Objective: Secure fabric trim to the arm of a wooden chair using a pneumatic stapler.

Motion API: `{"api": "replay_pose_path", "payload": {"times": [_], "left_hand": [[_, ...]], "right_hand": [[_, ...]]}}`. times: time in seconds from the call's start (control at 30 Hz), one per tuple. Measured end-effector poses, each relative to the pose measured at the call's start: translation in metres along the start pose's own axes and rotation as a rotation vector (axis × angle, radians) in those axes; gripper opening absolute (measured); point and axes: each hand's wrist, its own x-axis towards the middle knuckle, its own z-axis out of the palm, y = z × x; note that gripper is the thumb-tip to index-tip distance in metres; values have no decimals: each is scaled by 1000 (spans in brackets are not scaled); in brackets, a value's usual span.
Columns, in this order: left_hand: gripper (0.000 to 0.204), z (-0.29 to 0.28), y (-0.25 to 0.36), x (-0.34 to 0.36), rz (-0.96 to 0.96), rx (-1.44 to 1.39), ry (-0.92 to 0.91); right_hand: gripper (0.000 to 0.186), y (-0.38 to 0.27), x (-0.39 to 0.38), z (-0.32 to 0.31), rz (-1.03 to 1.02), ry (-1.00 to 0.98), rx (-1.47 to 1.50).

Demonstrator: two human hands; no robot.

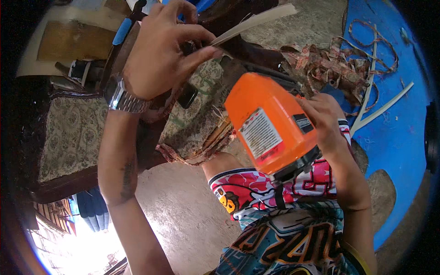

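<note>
My left hand [158, 50], with a metal watch on its wrist, is raised over a dark wooden chair frame [263, 54]. Between its thumb and fingers it pinches one end of a flat pale strip [256, 21], which slants up to the right. In my right hand [323, 114] is an orange power tool that looks like a staple gun [270, 123], its fingers wrapped round the handle. The tool's front end lies toward the frame, and whether it touches is unclear. Below the hands, floral upholstery fabric [204, 78] with frayed edges covers part of the frame. A dark, shiny, phone-like object [187, 96] rests on it.
A heap of patterned fabric strips [321, 62] lies at the upper right. Loose pale strips [385, 107] are on a blue surface [389, 137]. To the left stands a floral cushioned seat [73, 133] with a dark wooden edge. Concrete floor [183, 197] shows below.
</note>
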Motion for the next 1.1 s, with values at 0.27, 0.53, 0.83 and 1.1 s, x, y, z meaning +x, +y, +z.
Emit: {"api": "replay_pose_path", "payload": {"times": [0.27, 0.53, 0.83, 1.1], "left_hand": [[15, -4, -1, -4, -158, -206, 9], [11, -9, 19, 5, -302, -213, -64], [13, 11, -6, -15, -121, -207, 157], [13, 20, -1, -15, -177, -199, 259]], "right_hand": [[55, 15, 5, 3, -72, 40, -19], [56, 25, 4, 17, -165, 82, 13], [73, 25, 10, 30, -164, 51, -82], [86, 24, 9, 27, -164, -28, -113]]}}
